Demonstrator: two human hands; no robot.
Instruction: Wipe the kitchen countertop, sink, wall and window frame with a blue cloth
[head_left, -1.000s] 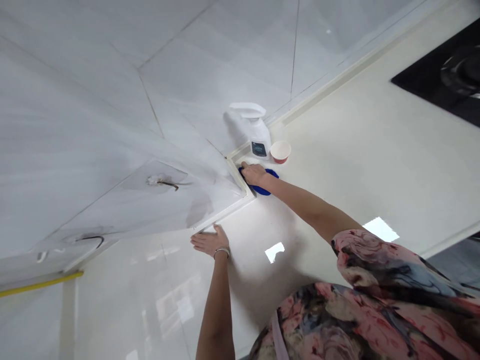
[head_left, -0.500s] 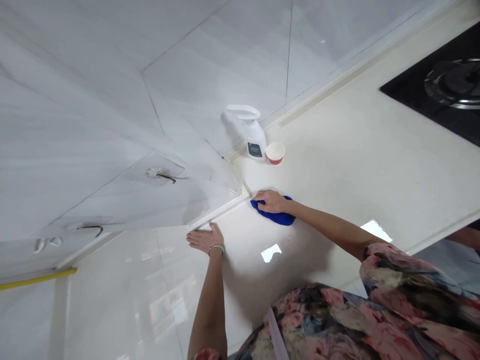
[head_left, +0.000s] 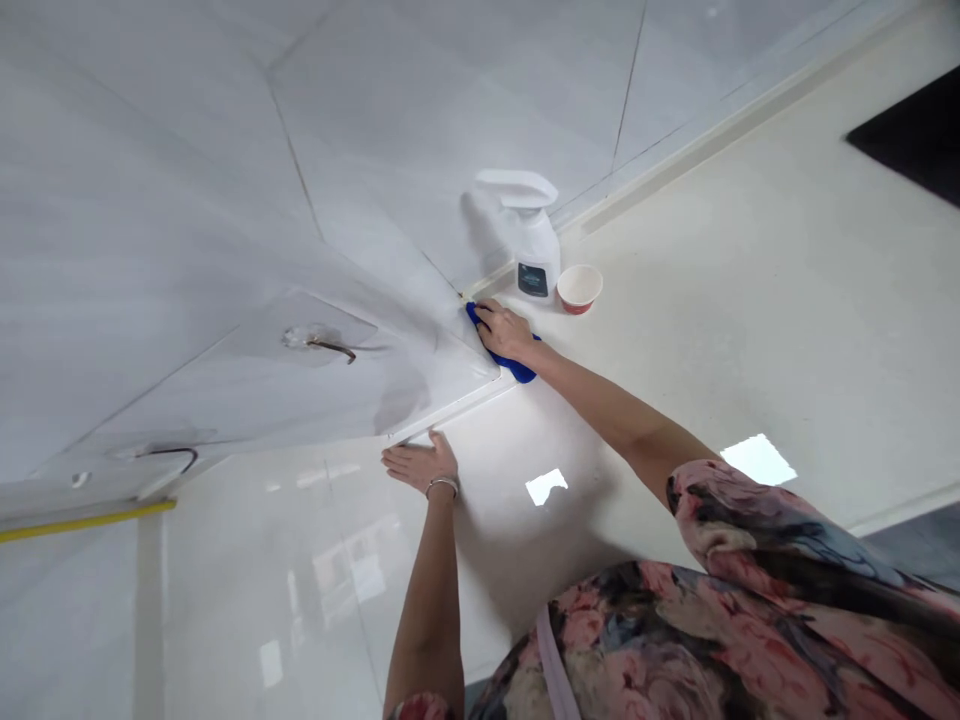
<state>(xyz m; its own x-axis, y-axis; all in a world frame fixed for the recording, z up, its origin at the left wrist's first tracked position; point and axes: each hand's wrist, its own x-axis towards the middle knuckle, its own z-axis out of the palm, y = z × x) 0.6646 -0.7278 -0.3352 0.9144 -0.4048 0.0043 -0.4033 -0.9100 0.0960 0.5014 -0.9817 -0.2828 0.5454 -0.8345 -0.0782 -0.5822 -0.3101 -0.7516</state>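
A blue cloth (head_left: pixel 519 369) lies bunched under my right hand (head_left: pixel 504 330), which presses it into the inner corner where the white countertop (head_left: pixel 675 330) meets the wall. My fingers curl over the cloth's far end. Just beyond that hand a white spray bottle (head_left: pixel 534 245) with a dark label stands against the wall. Touching or nearly touching its right side is a small paper cup (head_left: pixel 580 287), red on the outside and white within. My left hand (head_left: pixel 424 462) rests flat on the counter by the wall's base, fingers stretched out and holding nothing.
At the right edge is a black cooktop (head_left: pixel 915 135). Two bent pipes, a nearer pipe (head_left: pixel 330 347) and a farther pipe (head_left: pixel 176 455), stick out of the tiled wall (head_left: pixel 420 110). A yellow strip (head_left: pixel 90 522) runs along the far left.
My right hand has pushed the blue cloth forward and left, from the open counter into the corner by the bottle. My left hand stays flat in place. The view has shifted slightly.
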